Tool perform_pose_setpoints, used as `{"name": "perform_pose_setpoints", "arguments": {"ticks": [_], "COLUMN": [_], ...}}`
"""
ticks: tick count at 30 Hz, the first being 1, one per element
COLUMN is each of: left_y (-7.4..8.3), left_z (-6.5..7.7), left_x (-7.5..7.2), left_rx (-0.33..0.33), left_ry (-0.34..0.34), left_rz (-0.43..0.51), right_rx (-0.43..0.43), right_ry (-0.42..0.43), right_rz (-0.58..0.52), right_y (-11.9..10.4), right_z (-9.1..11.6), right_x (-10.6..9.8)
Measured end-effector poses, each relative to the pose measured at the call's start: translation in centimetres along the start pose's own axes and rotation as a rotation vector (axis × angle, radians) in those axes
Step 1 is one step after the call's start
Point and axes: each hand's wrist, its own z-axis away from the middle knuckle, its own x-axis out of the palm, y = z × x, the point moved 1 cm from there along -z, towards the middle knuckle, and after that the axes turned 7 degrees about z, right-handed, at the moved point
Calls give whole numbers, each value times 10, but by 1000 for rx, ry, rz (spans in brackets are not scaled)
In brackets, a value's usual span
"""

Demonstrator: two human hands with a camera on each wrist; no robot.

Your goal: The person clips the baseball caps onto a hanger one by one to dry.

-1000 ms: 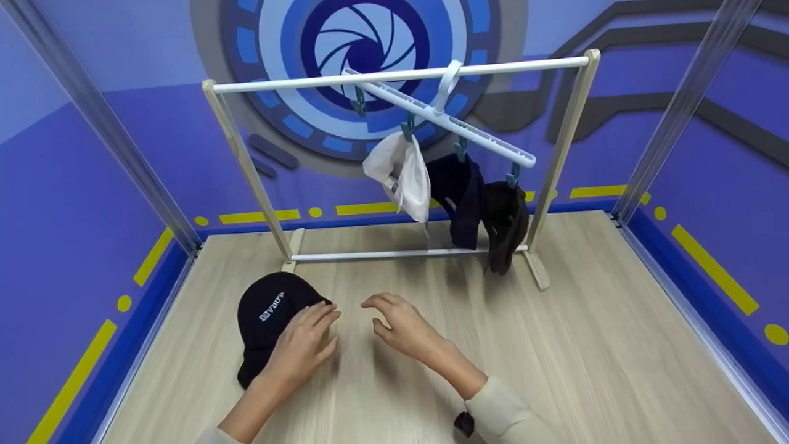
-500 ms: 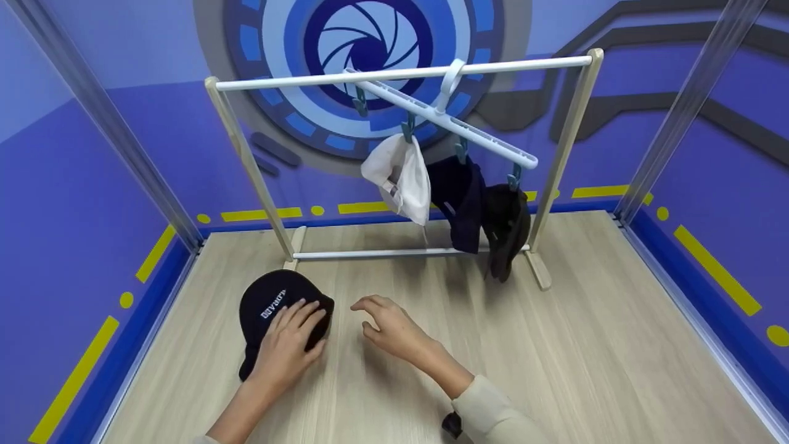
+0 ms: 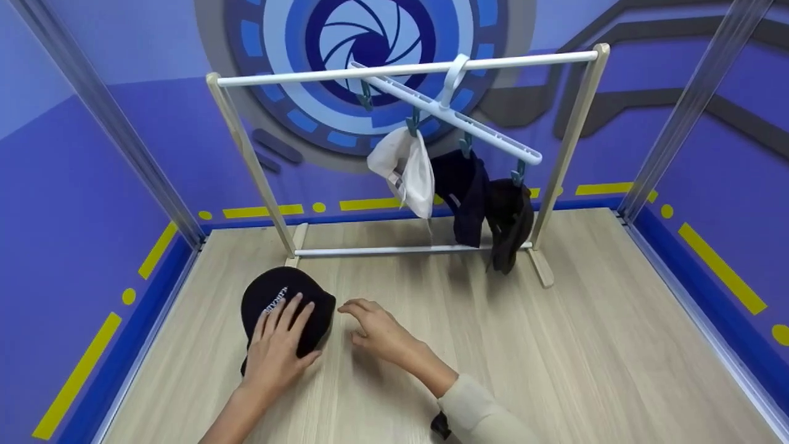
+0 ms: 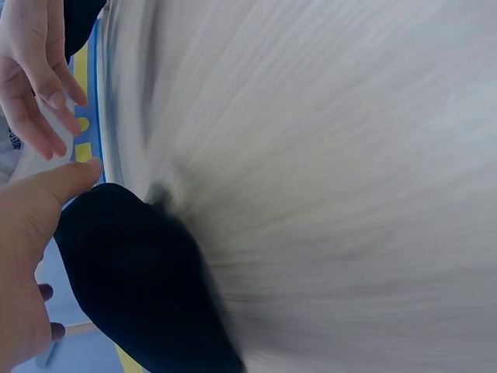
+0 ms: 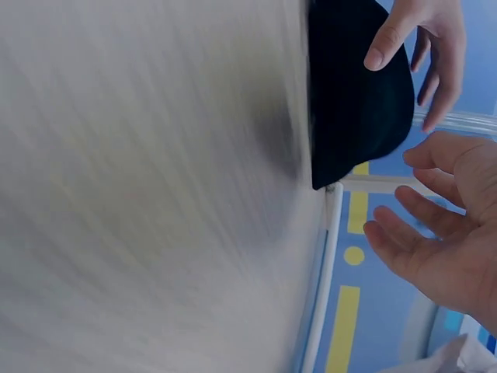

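Note:
A black baseball cap point(image 3: 319, 308) with white lettering lies at the left of the wooden table point(image 3: 394, 388). Over its crown, my left hand point(image 3: 277, 348) spreads its fingers, partly covering the lettering; whether they press on the cloth I cannot tell. My right hand point(image 3: 379, 330) is just off the cap's right edge, fingers loosely bent and holding nothing. In the right wrist view, a gap shows between the right fingers point(image 5: 396, 229) and the cap point(image 5: 349, 101). The left wrist view has the cap's dark side point(image 4: 147, 287) beside the left thumb point(image 4: 74, 180).
A drying rack point(image 3: 407, 69) stands behind, with a white clip hanger point(image 3: 493, 137) hooked on its top bar. From the clips hang a white cap point(image 3: 404, 176), a navy cap point(image 3: 465, 200) and a dark brown cap point(image 3: 508, 231). The leftmost clip point(image 3: 366, 97) holds nothing. Blue panels enclose the table.
My left hand has moved left and slightly down, further over the black cap. My right hand has come leftward, closer to the cap's edge. The cap has stayed almost in place.

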Motion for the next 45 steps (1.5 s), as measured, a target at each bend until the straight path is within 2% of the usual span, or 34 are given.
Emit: {"name": "perform_pose_setpoints", "arguments": {"ticks": [9,13,17,21,26,33,36,40,45], "left_y": [-7,-8,-9,-10,-12,-13,-12,-10,-6], "left_z": [11,16,20,21,23,22,21,21,19], "left_x": [6,10,14,20,24,23,21,17,13], "left_rx": [-137,-175,-199,-202,-200,-227,-226,-192,-106], "left_ry": [-20,-27,-34,-26,-10,-62,-72,-30,63], "left_rz": [-4,7,30,48,64,160,172,152,133], "right_rx": [-48,-72,-130,-183,-203,-190,-186,-178,-152], "right_ry": [-5,-18,-17,-10,9,6,20,69,175], "right_rz": [76,180,269,322,357,370,371,357,326], "right_y": [-8,-11,-14,-19,-24,-27,-27,-26,-26], "right_z": [-18,-27,-34,-39,-43,-46,-45,-45,-47], "right_x": [23,33,42,50,58,65,67,70,72]}}
